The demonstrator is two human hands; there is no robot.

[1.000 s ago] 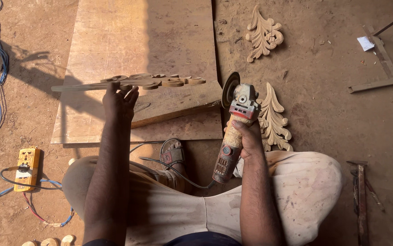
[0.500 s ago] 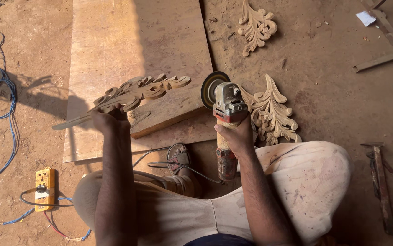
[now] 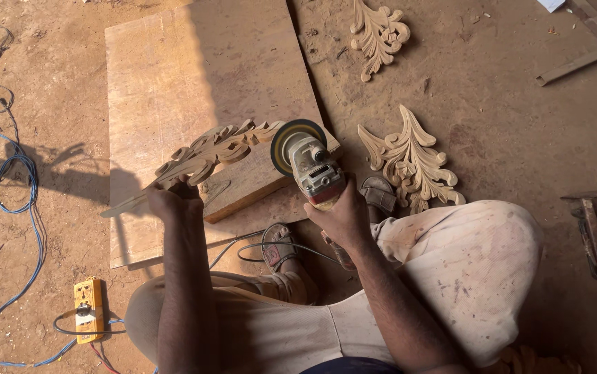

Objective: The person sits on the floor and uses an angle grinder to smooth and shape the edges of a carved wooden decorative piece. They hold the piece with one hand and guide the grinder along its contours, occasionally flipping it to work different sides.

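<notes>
Bare, dusty earth is my workshop floor, with a wide plywood board [image 3: 194, 76] laid flat on it from ten to twelve o'clock. I sit over it, knees spread. My left hand [image 3: 170, 201] is closed around the near end of a long carved wooden strip [image 3: 208, 156], pinning it on a smaller board that lies on the plywood. My right hand [image 3: 343, 218] is wrapped tight round the body of the angle grinder [image 3: 309, 163], its disc tilted on edge right at the far tip of the strip, touching or just short of it; I cannot tell which. Two finished leaf carvings lie on the dirt, one [image 3: 409, 159] at two o'clock just beside my knee, another [image 3: 378, 31] further off at one o'clock. A yellow socket box [image 3: 88, 310] with blue cable sits at eight o'clock.

I judge this is the sanding of the scrollwork. Next calls for a light, steady pass along the curls, the strip held firm so it cannot kick.
</notes>
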